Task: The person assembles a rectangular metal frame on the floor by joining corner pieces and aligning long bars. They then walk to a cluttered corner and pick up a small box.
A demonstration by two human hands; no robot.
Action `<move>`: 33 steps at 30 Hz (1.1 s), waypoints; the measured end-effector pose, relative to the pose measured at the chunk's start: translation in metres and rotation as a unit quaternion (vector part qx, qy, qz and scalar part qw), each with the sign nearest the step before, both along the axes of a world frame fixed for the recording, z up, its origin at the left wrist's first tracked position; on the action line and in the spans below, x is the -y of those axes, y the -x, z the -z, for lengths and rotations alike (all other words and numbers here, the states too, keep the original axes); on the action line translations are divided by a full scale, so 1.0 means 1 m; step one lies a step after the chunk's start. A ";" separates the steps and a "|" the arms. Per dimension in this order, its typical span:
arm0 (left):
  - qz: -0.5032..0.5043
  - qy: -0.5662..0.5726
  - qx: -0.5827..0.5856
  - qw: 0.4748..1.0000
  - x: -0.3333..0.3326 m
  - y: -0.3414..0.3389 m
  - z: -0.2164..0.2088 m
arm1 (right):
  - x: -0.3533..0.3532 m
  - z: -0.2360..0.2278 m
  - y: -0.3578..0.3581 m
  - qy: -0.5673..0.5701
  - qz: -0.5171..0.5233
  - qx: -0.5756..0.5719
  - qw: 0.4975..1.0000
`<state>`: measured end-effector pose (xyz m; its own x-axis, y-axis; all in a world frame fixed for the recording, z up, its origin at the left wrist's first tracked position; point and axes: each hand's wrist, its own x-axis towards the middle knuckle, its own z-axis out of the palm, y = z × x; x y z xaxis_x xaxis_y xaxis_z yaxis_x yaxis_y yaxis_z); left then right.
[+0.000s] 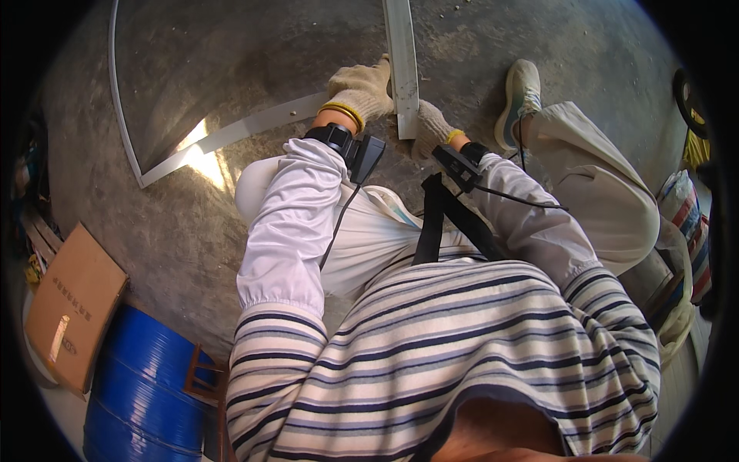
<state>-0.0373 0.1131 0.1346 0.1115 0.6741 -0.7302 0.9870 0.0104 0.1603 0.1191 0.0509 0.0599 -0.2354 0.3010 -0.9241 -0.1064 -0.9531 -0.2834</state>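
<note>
A pale grey flat metal bar [402, 65] runs from the top edge down between my two hands. My left hand [362, 88], in a beige knit glove with a yellow cuff, is closed at the bar's left edge, its fingertips partly hidden by it. Against the bar's lower end on the right is my right hand [433, 129], gloved alike and curled, with its fingertips hidden. A second metal strip [246, 125] reaches left along the floor from beneath my left wrist and meets a thinner strip [119, 96] at a corner.
Grey concrete floor [231, 58] lies around the strips, with a bright light patch at left. A blue drum [146, 385] and a cardboard sheet [77, 308] stand at lower left. A striped woven bag [681, 204] is at right, beside my bent leg and shoe [522, 96].
</note>
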 end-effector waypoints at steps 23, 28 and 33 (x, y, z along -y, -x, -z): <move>0.013 0.041 0.028 0.999 -0.005 0.001 0.013 | -0.014 -0.019 -0.023 0.041 0.056 -0.137 0.988; 0.022 0.092 0.006 0.995 -0.005 0.004 0.015 | -0.023 -0.015 -0.017 -0.155 -0.176 -0.035 0.972; -0.047 0.032 0.045 0.997 0.001 0.012 0.013 | -0.037 0.016 -0.012 -0.286 -0.254 0.012 0.924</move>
<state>-0.0497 0.1120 0.1221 0.1170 0.6373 -0.7617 0.9631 0.1144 0.2436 0.1316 0.0875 0.0441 -0.4619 0.5981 -0.6550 0.3256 -0.5726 -0.7524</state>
